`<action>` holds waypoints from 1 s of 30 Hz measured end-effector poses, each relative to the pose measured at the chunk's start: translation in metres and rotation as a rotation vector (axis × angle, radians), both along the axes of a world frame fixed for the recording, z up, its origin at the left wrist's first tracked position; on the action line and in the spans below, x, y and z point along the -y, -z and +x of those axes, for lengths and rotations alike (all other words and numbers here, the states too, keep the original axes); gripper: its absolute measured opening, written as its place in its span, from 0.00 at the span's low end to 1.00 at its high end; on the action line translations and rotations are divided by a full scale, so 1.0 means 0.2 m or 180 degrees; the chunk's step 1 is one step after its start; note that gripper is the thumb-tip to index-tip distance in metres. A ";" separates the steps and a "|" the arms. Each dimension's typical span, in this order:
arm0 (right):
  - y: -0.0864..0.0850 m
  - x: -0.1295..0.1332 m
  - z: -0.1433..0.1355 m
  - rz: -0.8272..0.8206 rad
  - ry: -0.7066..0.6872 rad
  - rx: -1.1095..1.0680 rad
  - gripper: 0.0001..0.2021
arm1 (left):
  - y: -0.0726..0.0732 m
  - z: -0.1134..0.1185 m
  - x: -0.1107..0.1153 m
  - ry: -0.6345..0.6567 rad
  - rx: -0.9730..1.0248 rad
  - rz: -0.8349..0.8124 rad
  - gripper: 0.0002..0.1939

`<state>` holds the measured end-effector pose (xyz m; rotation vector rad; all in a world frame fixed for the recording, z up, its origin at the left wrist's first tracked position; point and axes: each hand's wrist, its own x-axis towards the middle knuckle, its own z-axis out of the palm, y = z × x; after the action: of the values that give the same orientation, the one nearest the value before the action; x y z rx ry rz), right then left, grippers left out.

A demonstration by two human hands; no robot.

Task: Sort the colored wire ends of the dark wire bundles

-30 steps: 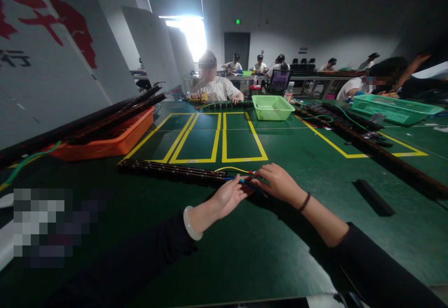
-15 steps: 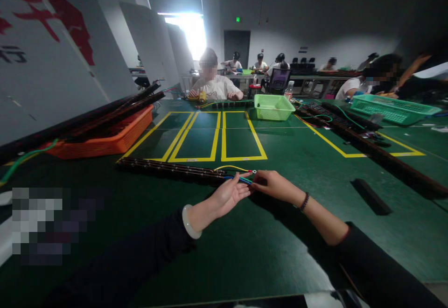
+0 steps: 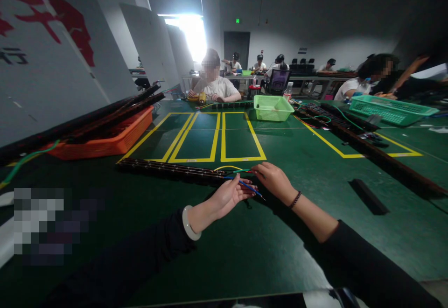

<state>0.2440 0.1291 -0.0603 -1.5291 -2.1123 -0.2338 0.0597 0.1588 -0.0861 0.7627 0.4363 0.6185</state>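
A long dark strip (image 3: 168, 168) with rows of thin lines lies across the green table, and wires come out of its right end. Palm up, my left hand (image 3: 227, 196) pinches a blue wire (image 3: 250, 187) under the thumb; its bare tip sticks out past the fingers. My right hand (image 3: 275, 179) has its fingertips closed on the end of a green wire (image 3: 241, 171), where a bit of red shows. A yellow wire (image 3: 227, 167) arches just behind, its far end hidden near the right fingertips.
At left, dark strips rest over an orange basket (image 3: 129, 133). Yellow tape outlines (image 3: 215, 142) mark the table. Beyond are a light green basket (image 3: 273, 109) and a seated co-worker (image 3: 219, 86). At right lie a short black bar (image 3: 368, 196), a long dark strip (image 3: 385, 154) and a teal basket (image 3: 392, 110).
My right hand has moved slightly up, drawing the green wire away from the blue one. The blue wire's tip now shows beyond my left fingers. The ring terminal seen earlier is now hidden.
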 end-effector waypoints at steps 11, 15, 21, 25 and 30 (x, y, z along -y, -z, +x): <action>-0.01 0.02 -0.03 0.0121 0.0193 0.1074 0.07 | 0.00 0.00 0.01 -0.0080 0.0032 -0.0005 0.18; -0.01 0.01 -0.02 0.0090 0.0137 0.1174 0.07 | 0.01 0.00 0.00 -0.0023 0.0060 0.0000 0.19; -0.01 0.00 -0.01 -0.0236 0.0119 0.1103 0.08 | 0.01 -0.01 -0.01 0.0035 0.0026 0.0055 0.19; -0.07 0.05 0.02 0.0387 -0.0249 0.0546 0.16 | -0.02 -0.01 0.01 -0.0066 -0.0005 -0.0150 0.16; -0.12 0.15 0.01 0.0403 -0.1431 0.0899 0.23 | -0.07 -0.01 0.02 0.0046 -0.0103 -0.0426 0.16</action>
<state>0.2458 0.0998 -0.0362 -0.9587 -2.5408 -0.4288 0.0582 0.1550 -0.0731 0.6488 0.4965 0.5583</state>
